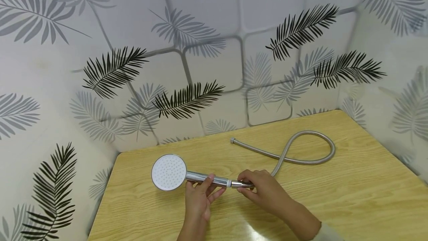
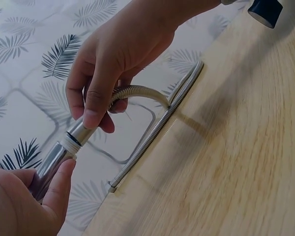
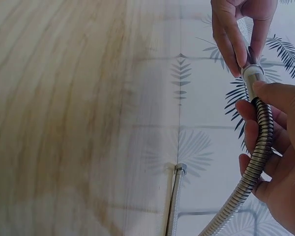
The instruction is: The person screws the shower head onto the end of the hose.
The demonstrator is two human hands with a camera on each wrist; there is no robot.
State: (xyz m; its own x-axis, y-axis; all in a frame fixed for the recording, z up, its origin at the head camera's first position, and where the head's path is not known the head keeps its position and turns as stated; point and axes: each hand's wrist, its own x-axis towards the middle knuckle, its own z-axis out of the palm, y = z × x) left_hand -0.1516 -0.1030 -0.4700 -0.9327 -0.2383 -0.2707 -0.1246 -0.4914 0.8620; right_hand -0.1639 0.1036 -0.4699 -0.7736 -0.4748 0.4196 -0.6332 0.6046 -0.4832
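Fingers of the left hand (image 1: 200,198) grip the chrome handle (image 1: 198,176) of a handheld shower head (image 1: 170,173), white spray face (image 1: 168,171) up, over the wood-grain table (image 1: 133,203). Right hand (image 1: 265,189) pinches the metal connector (image 1: 236,184) of a flexible shower hose (image 1: 311,162) at the handle's white threaded end (image 1: 229,183). Hose crosses itself on the table, end nut (image 1: 232,140) near back edge.

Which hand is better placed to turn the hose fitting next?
Probably the right hand: it pinches the hose fitting, while the left hand holds the shower handle.
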